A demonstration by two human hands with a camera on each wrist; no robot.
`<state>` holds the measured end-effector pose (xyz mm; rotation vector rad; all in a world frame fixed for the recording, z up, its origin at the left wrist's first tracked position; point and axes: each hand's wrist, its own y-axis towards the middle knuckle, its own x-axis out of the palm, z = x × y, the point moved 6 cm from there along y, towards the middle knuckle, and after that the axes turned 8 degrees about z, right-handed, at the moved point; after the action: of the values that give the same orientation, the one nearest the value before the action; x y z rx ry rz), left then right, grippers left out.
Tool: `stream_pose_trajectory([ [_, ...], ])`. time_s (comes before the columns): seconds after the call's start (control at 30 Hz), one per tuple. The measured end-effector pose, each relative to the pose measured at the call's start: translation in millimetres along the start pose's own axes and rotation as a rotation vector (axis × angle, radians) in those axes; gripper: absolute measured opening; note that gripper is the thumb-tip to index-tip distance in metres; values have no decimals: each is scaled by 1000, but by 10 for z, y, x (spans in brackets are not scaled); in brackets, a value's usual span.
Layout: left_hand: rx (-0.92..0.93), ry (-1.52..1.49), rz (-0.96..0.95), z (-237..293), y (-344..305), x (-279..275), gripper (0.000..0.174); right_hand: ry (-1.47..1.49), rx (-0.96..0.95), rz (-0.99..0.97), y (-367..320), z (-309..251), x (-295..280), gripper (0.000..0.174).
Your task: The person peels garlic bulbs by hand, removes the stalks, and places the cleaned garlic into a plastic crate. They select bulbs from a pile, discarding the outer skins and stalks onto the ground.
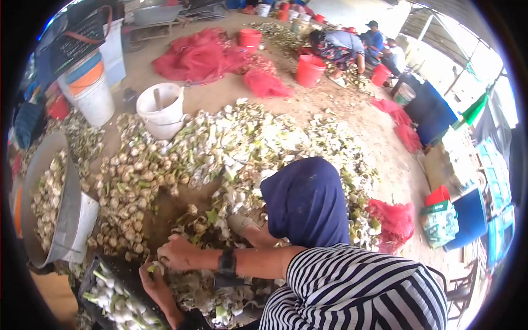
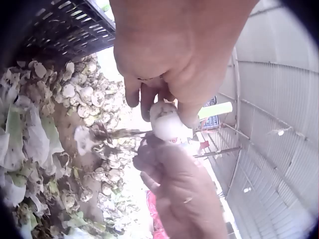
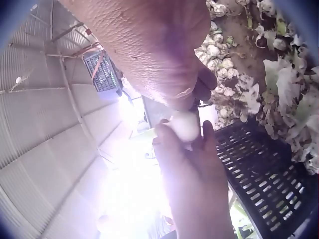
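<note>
A pale, peeled-looking garlic bulb (image 3: 185, 126) with a light green stem (image 2: 216, 110) sits between my two hands. My left hand (image 1: 156, 286) holds it, thumb and fingertips around its sides. From the other side my right hand (image 1: 179, 253) has its fingers curled and its fingertips on the bulb's end, as the left wrist view shows. Part of the bulb is hidden behind the fingers. Right beside the hands stands a black plastic crate (image 3: 264, 172) with cleaned white garlic (image 1: 118, 300) in it. Unpeeled garlic bulbs (image 1: 124, 203) lie heaped on the ground beyond.
Peeled-off garlic skins and leaves (image 1: 247, 137) spread over the ground ahead. A large metal basin (image 1: 65, 231) of garlic stands at left, a white bucket (image 1: 160, 124) farther on. Red net (image 1: 192, 58) lies behind. Several people work at the back, near a red bucket (image 1: 311, 71).
</note>
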<state>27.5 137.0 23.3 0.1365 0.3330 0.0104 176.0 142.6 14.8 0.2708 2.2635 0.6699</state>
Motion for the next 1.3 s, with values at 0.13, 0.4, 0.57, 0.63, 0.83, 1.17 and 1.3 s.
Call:
stream_pose_trajectory([
  [0.13, -132, -313, -16, -49, -50, 25, 34, 52, 19, -234, -153, 38, 148, 14],
  [0.4, -497, -880, 64, -276, -75, -132, 29, 1401, 531, -468, -94, -337, -433, 28],
  [0.57, -651, -1021, 187, -781, -13, -74, 28, -187, -183, -651, -367, 681, 422, 33],
  [0.63, -701, -1018, 236, -757, -17, -80, 27, 312, 350, -527, -358, 818, 398, 31],
  [0.83, -273, -1629, 103, -586, 184, -433, 18, -84, 381, -570, -607, 1667, 673, 32],
  [1.17, -655, -788, 25, -515, -27, 99, 28, -774, 151, -705, -148, 2512, 833, 25],
  [1.3, -596, -491, -26, -629, -39, 119, 29, -521, 185, -596, -111, 2484, 753, 24],
])
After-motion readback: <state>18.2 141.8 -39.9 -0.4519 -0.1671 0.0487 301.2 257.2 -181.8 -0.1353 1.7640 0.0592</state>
